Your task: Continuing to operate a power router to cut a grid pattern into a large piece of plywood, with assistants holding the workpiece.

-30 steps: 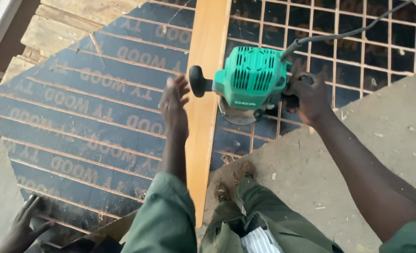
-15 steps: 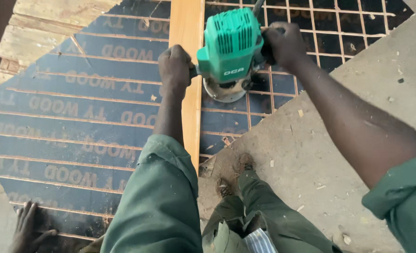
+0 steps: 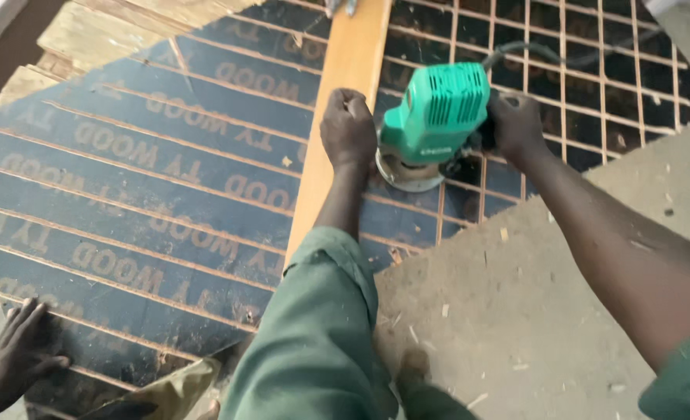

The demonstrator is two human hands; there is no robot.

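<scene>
A big dark board (image 3: 127,194) is filling most of the left and middle of the frame, its face scored with thin pale grooves; on the upper right those grooves are crossing into a grid of small squares. A grey dusty floor (image 3: 562,311), scattered with wood chips, is taking up the lower right. Rough pale planks (image 3: 88,31) are showing along the upper left edge.

A long light wooden strip (image 3: 345,101) is lying on the board, running from the top centre down toward my arm in the lower middle. The green router (image 3: 434,117) is standing just right of that strip in the upper middle of the frame, its round base pressing on the board and its grey cable trailing off to the upper right.

I am closing my left hand (image 3: 349,128) into a fist over the router's left handle, knuckles resting above the strip. I am wrapping my right hand (image 3: 516,124) tight around the handle on the router's right side. My green sleeve (image 3: 314,334) is covering the lower centre.

In the lower left corner, another person's hand (image 3: 18,358) is lying flat with fingers spread on the board's edge.
</scene>
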